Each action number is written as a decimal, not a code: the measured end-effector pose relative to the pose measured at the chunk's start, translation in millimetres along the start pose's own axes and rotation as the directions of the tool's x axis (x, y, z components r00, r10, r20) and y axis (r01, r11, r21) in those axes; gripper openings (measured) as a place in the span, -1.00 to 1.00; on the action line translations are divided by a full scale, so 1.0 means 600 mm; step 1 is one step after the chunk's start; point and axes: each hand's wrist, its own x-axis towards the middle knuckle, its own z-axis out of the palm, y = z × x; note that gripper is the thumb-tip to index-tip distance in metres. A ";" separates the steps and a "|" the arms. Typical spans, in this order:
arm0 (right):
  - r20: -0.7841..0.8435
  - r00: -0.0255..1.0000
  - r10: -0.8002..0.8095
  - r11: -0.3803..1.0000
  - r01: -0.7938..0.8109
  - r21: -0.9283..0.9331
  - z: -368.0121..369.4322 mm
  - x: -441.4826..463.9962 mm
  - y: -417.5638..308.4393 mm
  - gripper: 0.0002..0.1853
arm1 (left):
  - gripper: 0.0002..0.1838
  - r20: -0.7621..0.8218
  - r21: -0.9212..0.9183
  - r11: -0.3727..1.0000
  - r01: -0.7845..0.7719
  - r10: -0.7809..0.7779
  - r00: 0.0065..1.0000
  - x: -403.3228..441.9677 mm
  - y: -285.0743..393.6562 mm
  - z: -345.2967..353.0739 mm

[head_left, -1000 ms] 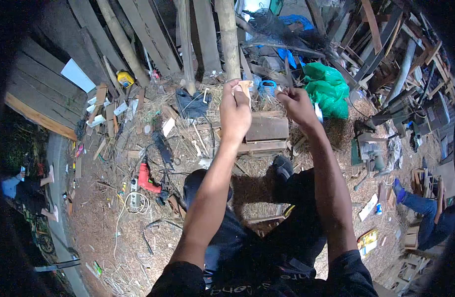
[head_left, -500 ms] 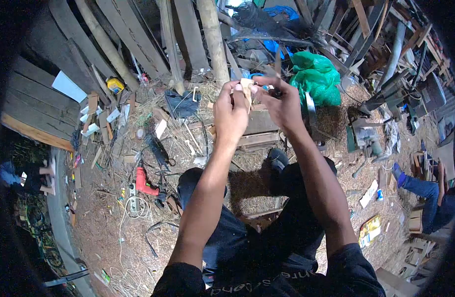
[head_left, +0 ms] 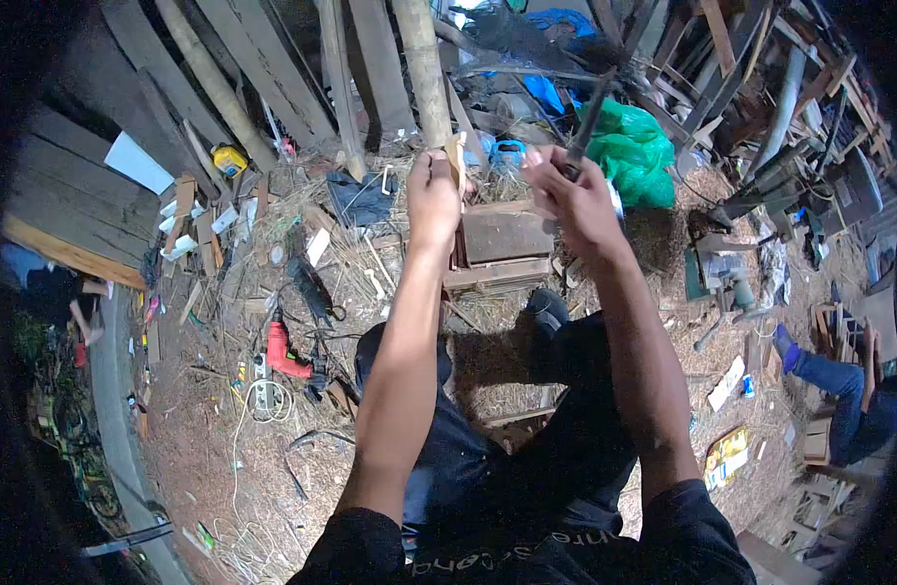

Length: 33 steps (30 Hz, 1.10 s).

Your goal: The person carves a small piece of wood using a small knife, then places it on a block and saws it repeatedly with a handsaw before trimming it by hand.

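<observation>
My left hand [head_left: 433, 207] is closed around a small pale piece of carved wood [head_left: 457, 156], which stands roughly upright and sticks out above the fingers. In my right hand [head_left: 583, 203] is a knife [head_left: 594, 119], its dark blade pointing up and away from me. The fingers of that hand are partly blurred. A gap separates the knife from the wood. Below both hands sits a wooden block [head_left: 507, 237] on top of other boards.
A red power drill [head_left: 284, 349] and a power strip [head_left: 264, 390] lie on the shaving-covered ground at left. Behind my right hand is a green plastic bag [head_left: 639, 156]. Planks [head_left: 263, 68] lean at the back. People sit at the far right [head_left: 834, 385] and far left [head_left: 63, 302].
My hands have moved apart. The right hand with the knife has shifted right, away from the wood, and the left hand has turned the wood more upright and moved slightly left.
</observation>
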 end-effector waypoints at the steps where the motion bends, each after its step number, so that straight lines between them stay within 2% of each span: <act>1: -0.050 0.998 0.039 0.999 -0.039 0.004 -0.002 0.000 0.002 -0.78 | -0.72 0.021 -0.038 0.998 0.042 -0.042 0.999 0.005 0.004 -0.005; 4: -0.126 0.992 0.012 0.994 -0.025 -0.103 -0.015 0.000 0.004 -0.79 | -0.71 0.289 -0.282 0.944 0.172 -0.087 0.953 -0.006 0.016 -0.013; 7: -0.235 0.968 -0.085 0.972 0.029 -0.232 -0.010 -0.001 0.005 -0.79 | -0.68 0.453 -0.401 0.857 0.324 -0.122 0.883 -0.015 0.010 -0.015; 9: -0.240 0.956 -0.168 0.953 0.095 -0.288 -0.016 0.004 0.012 -0.79 | -0.65 0.489 -0.435 0.821 0.369 -0.129 0.863 -0.019 0.004 -0.012; 11: -0.263 0.961 -0.081 0.973 0.020 -0.229 -0.015 -0.001 0.009 -0.80 | -0.64 0.538 -0.460 0.787 0.412 -0.122 0.834 -0.018 0.001 -0.014; 12: -0.272 0.961 -0.039 0.980 -0.016 -0.199 -0.013 -0.004 0.007 -0.80 | -0.64 0.507 -0.465 0.784 0.412 -0.146 0.850 -0.016 -0.002 -0.014; 14: -0.216 0.974 -0.067 0.970 0.013 -0.241 -0.012 -0.008 0.009 -0.80 | -0.64 0.437 -0.477 0.779 0.406 -0.190 0.879 -0.013 -0.005 -0.017; 17: -0.194 0.978 -0.079 0.970 0.031 -0.240 -0.004 -0.011 0.012 -0.79 | -0.67 0.270 -0.408 0.880 0.245 -0.139 0.953 -0.012 -0.008 -0.008; 18: -0.198 0.976 -0.084 0.974 0.038 -0.224 -0.004 -0.011 0.016 -0.78 | -0.75 0.280 -0.390 0.903 0.182 -0.072 0.957 -0.013 -0.004 -0.010; 22: -0.227 0.973 -0.033 0.990 0.001 -0.141 -0.004 -0.013 0.010 -0.75 | -0.79 0.202 -0.375 0.918 0.131 -0.057 0.978 -0.018 0.003 -0.005; 26: -0.200 0.979 -0.044 0.979 0.003 -0.202 -0.007 -0.010 0.021 -0.71 | -0.78 0.161 -0.398 0.912 0.104 -0.042 0.986 -0.016 0.000 -0.005; 28: -0.164 0.986 0.033 0.972 -0.069 -0.223 -0.008 -0.013 0.019 -0.70 | -0.78 0.152 -0.408 0.909 0.086 -0.025 0.988 -0.016 0.001 -0.005; 31: -0.114 0.993 -0.021 0.965 -0.010 -0.264 -0.006 -0.008 0.031 -0.69 | -0.78 0.162 -0.416 0.907 0.069 -0.001 0.987 -0.013 -0.001 -0.006; 33: -0.108 0.994 0.003 0.964 -0.032 -0.263 -0.005 -0.011 0.032 -0.71 | -0.79 0.155 -0.411 0.909 0.064 0.001 0.988 -0.016 0.001 -0.006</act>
